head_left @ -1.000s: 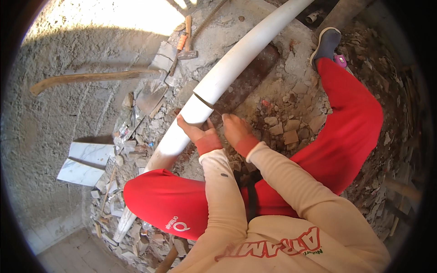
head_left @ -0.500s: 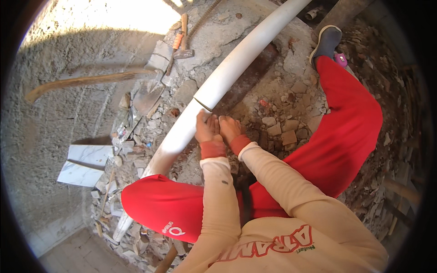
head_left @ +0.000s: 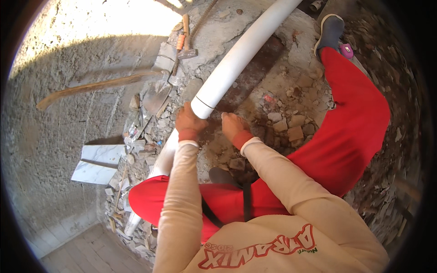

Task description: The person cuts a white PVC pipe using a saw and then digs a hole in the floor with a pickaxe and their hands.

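View from my head (wide fisheye, edges bent), facing down over shirt [head_left: 282,232]; left hand [head_left: 189,120], right hand [head_left: 235,126] near.

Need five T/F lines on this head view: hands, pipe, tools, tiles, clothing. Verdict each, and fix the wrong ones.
1. The left hand is on the white pipe, near the dark line. True.
2. The dark line runs lengthwise along the pipe. False: it runs across it.
3. The hammer and the orange-handled tool lie close together. True.
4. The marbled tiles lie to the right of the pipe. False: they lie to its left.
5. The trousers are red. True.
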The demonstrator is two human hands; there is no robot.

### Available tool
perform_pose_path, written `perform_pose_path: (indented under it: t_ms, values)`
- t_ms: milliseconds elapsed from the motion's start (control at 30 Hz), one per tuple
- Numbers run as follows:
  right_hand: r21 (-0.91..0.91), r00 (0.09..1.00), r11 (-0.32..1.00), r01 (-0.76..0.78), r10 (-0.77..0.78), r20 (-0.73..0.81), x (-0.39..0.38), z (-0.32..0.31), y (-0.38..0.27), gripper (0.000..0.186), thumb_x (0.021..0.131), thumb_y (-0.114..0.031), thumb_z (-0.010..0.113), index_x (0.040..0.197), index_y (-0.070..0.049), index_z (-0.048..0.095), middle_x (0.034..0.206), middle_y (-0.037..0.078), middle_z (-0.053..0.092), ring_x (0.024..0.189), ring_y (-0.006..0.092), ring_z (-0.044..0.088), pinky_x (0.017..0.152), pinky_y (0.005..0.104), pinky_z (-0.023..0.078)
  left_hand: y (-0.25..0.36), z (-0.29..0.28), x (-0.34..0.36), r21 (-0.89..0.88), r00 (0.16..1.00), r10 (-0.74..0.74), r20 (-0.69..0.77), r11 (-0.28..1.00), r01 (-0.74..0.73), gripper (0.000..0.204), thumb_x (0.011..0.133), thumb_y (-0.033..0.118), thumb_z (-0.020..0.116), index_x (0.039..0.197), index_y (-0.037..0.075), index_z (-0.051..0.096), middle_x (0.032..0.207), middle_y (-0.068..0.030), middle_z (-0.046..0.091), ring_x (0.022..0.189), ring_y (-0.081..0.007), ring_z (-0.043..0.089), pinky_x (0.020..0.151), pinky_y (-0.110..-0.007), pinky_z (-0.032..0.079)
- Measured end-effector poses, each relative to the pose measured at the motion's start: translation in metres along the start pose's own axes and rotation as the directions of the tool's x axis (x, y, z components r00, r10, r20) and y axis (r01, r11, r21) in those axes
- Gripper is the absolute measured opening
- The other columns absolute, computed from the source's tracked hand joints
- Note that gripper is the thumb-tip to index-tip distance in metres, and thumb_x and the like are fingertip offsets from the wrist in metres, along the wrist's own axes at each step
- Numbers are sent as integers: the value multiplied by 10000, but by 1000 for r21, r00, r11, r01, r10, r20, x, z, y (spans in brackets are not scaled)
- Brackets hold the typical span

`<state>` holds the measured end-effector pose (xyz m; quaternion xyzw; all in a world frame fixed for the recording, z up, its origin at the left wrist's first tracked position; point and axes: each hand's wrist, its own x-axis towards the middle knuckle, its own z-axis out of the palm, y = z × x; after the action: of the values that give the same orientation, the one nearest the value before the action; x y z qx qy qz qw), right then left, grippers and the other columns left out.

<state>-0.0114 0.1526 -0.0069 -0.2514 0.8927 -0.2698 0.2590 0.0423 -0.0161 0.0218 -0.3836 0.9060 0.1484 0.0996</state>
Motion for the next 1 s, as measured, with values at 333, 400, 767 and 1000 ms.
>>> perform_pose_path:
  t_ms: [333, 400, 767, 1000]
  values:
    - [-126, 991, 992, -4, 20, 129, -2, -33, -32, 196, 951, -96, 496, 1019, -17, 662, 1020, 218, 707, 1016, 407, 673, 868, 490, 544, -11, -19, 11, -33, 981, 51, 186, 998, -46, 752, 554, 311, 879, 1194, 53, 579, 1115, -214, 701, 1066, -399, 667, 920, -462, 527]
    - [-139, 990, 990, -26, 45, 135, -5, -33, -27, 194, 951, -90, 497, 1028, -12, 657, 1022, 222, 705, 1019, 409, 671, 870, 491, 544, 0, -19, 4, -1, 985, 40, 169, 999, -41, 734, 561, 308, 877, 1188, 59, 588, 1116, -212, 701, 1064, -399, 667, 920, -463, 527]
    - [-53, 983, 989, 139, -144, -110, -3, 23, 30, 138, 911, -59, 542, 1029, -6, 592, 1005, 214, 688, 891, 441, 653, 797, 531, 523, -31, 2, 40, -238, 907, 213, 362, 962, -131, 823, 492, 351, 872, 1219, 47, 636, 1107, -204, 705, 1032, -342, 680, 932, -393, 510]
    - [-57, 963, 975, 214, -220, -157, 2, 22, 20, 122, 932, -126, 519, 1032, -72, 562, 967, 158, 679, 857, 418, 672, 740, 529, 543, -72, 19, 86, -594, 557, 402, 727, 775, 216, 697, 613, 222, 832, 1252, 18, 642, 1120, -101, 697, 1050, -242, 622, 962, -347, 452]
